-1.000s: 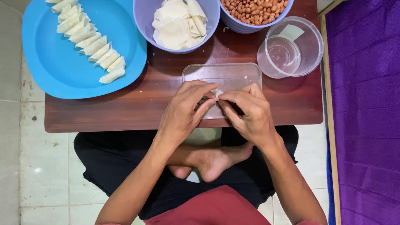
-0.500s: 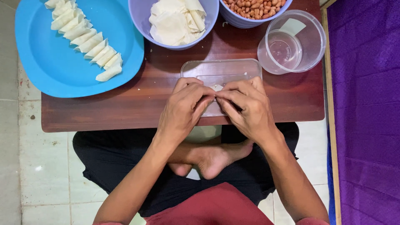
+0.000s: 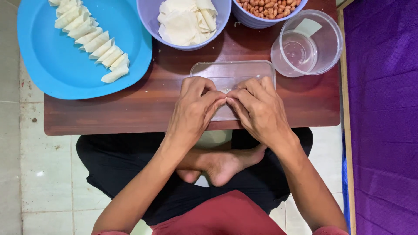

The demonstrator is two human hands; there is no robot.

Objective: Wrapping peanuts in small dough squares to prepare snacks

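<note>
My left hand point(image 3: 193, 109) and my right hand point(image 3: 257, 109) meet fingertip to fingertip over a clear rectangular plastic lid point(image 3: 233, 72) on the low wooden table point(image 3: 143, 111). Between the fingertips a small white pastry wrapper point(image 3: 225, 90) is pinched; most of it is hidden by my fingers. A blue plate point(image 3: 56, 65) at the far left carries a row of several rolled white pastries point(image 3: 93, 41). A lilac bowl point(image 3: 150, 21) holds flat white wrappers point(image 3: 185, 21).
A second bowl of peanuts point(image 3: 267, 6) stands at the top edge. A clear round plastic tub point(image 3: 307, 43) sits at the right. A purple cloth point(image 3: 383, 117) covers the floor to the right. My crossed legs lie under the table on pale tiles.
Both hands have stayed together over the lid, fingers closing a little tighter around the wrapper. The view has shifted slightly.
</note>
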